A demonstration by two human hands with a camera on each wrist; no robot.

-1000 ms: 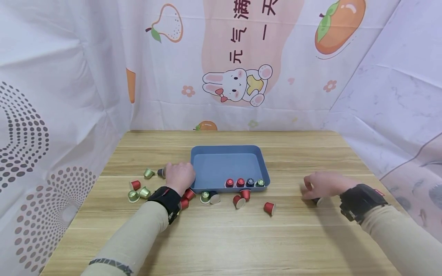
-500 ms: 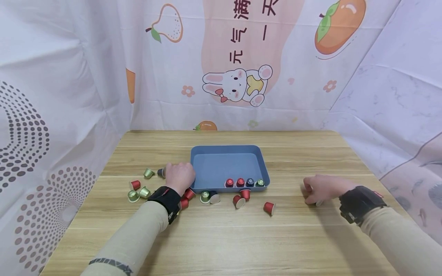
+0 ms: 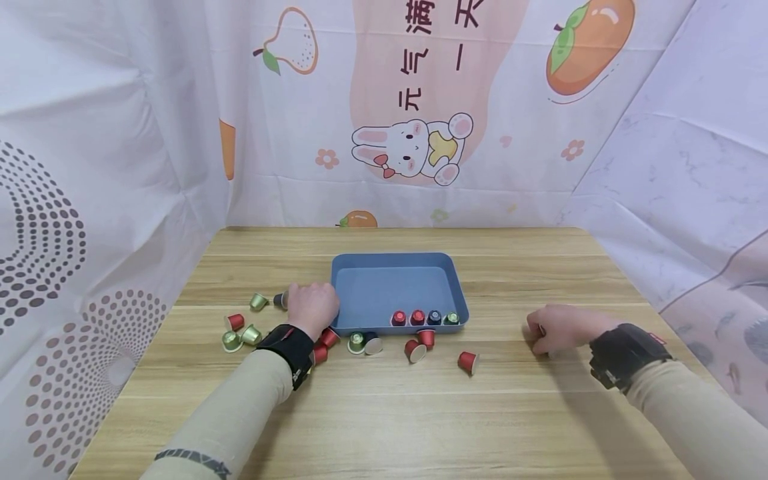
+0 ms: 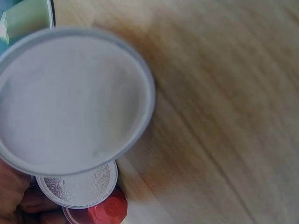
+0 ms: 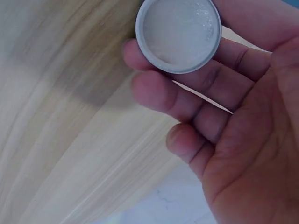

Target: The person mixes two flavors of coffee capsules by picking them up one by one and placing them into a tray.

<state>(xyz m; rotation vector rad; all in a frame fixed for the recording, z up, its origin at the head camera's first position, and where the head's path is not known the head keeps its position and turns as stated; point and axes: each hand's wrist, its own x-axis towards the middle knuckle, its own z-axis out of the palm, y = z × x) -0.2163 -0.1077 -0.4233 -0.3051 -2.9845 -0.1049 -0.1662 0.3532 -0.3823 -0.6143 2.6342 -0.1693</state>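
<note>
My right hand (image 3: 564, 328) is low over the right side of the table, fingers bent downward. In the right wrist view it pinches a coffee capsule (image 5: 180, 35), its pale foil lid facing the camera. My left hand (image 3: 312, 310) rests by the left end of the blue tray (image 3: 396, 329), knuckles up. In the left wrist view a large foil lid (image 4: 70, 102) covers most of that hand; only some fingers (image 4: 11, 191) show, beside another capsule's lid (image 4: 79, 186) and a red capsule (image 4: 110, 207). I cannot tell whether the left fingers hold one.
Two red, one dark and one green capsule (image 3: 453, 318) line the tray's front right. Red capsules (image 3: 468, 362), a green one (image 3: 357, 343) and a dark one (image 3: 373, 344) lie in front of it. Several green and red capsules (image 3: 251, 335) lie at left. A printed curtain (image 3: 288, 147) hangs behind.
The right fingers have closed round the dark capsule on the right, which showed below them before and is now hidden in the head view. The left hand has not moved.
</note>
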